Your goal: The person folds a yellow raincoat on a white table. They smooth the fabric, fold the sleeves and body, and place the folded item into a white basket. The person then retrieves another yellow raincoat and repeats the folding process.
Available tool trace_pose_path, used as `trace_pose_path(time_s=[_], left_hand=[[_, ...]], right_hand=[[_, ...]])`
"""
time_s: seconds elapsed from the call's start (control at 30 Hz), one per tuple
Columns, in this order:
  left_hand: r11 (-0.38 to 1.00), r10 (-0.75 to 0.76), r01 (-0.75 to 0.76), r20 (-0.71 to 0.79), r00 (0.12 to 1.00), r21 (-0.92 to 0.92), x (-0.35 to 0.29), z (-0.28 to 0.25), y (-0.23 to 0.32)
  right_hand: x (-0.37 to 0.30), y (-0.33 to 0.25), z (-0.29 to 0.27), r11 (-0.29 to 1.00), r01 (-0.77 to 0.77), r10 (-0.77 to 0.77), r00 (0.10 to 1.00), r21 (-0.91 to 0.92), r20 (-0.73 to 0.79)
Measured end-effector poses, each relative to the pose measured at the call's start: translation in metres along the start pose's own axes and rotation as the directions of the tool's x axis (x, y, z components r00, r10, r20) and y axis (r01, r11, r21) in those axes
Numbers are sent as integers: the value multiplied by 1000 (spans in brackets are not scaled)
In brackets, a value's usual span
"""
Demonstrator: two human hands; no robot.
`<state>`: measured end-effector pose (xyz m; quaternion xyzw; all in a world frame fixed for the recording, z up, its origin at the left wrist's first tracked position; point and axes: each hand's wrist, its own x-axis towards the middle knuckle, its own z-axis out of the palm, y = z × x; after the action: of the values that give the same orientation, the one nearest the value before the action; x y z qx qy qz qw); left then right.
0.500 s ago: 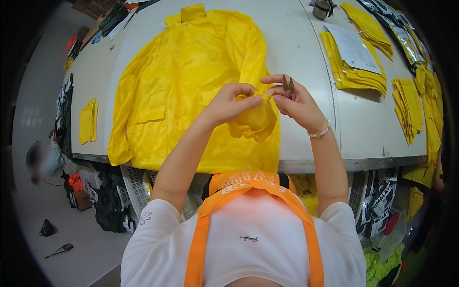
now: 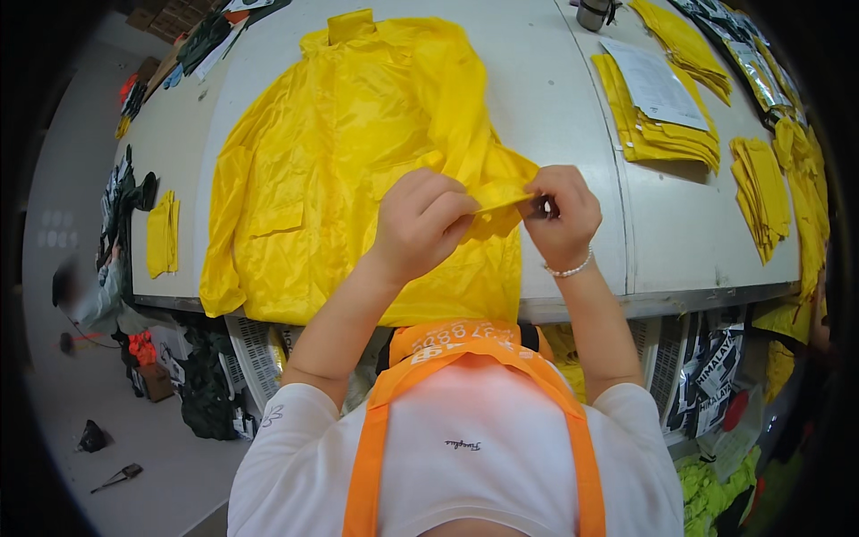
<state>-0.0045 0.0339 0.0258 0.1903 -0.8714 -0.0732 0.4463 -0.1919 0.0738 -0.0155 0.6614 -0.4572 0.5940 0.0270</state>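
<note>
A yellow jacket [image 2: 358,121] lies spread on the pale table, its collar away from me. Over its right-hand side, the end of one sleeve [image 2: 503,193] is stretched between my two hands. My left hand [image 2: 419,219] is closed, gripping the edge of the cuff between thumb and fingers. Pinched at the cuff's other end is my right hand [image 2: 565,210]. Tucked in that same hand is a pair of small thread snips [image 2: 544,208], mostly hidden by the fingers now.
Stacked yellow garments with a paper sheet [image 2: 658,85] on top lie at the right, beside more folded yellow pieces [image 2: 761,197]. A metal flask [image 2: 594,13] stands at the far edge. One folded yellow piece [image 2: 163,234] is at the left. A person [image 2: 89,291] is beyond the table's left end.
Both hands have turned over, knuckles up, and pulled the cuff taut between them. My left hand has dropped slightly; the snips' blades, upright before, have swung down into my right hand.
</note>
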Motion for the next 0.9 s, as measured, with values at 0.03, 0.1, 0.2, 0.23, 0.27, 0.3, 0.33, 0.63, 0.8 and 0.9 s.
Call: trace_pose_path(time_s=[0.03, 0.1, 0.2, 0.23, 0.27, 0.3, 0.33, 0.63, 0.8, 0.9], left_hand=[[998, 33, -29, -63, 997, 53, -1, -1, 1], [992, 46, -32, -111, 993, 124, -3, -2, 2], [988, 4, 23, -176, 984, 152, -5, -5, -1], [988, -19, 48, -196, 980, 146, -5, -6, -3], [993, -22, 43, -185, 982, 112, -2, -8, -1], [996, -26, 40, -174, 984, 76, 2, -10, 3], [999, -30, 36, -163, 986, 39, 4, -10, 6], [980, 110, -84, -138, 984, 178, -3, -12, 2], [971, 164, -143, -99, 981, 191, 0, -15, 5], [972, 161, -137, -118, 980, 189, 0, -14, 6]], right_hand=[[-1, -3, 2, 999, 38, -38, 999, 19, -24], [1, -7, 0, 997, 70, -70, 998, 35, -1], [7, -18, -6, 989, 142, -144, 988, 32, 59], [6, -17, -10, 983, 185, -186, 979, 20, 86], [6, -17, -12, 974, 227, -227, 967, 9, 114], [8, -19, -14, 970, 241, -239, 967, -12, 89], [9, -19, -14, 971, 238, -239, 964, 24, 117], [25, -39, -32, 547, -740, 393, 639, 390, 661], [24, -35, -31, 622, -735, 432, 610, 269, 665], [21, -35, -26, 679, -685, 413, 655, 265, 632]])
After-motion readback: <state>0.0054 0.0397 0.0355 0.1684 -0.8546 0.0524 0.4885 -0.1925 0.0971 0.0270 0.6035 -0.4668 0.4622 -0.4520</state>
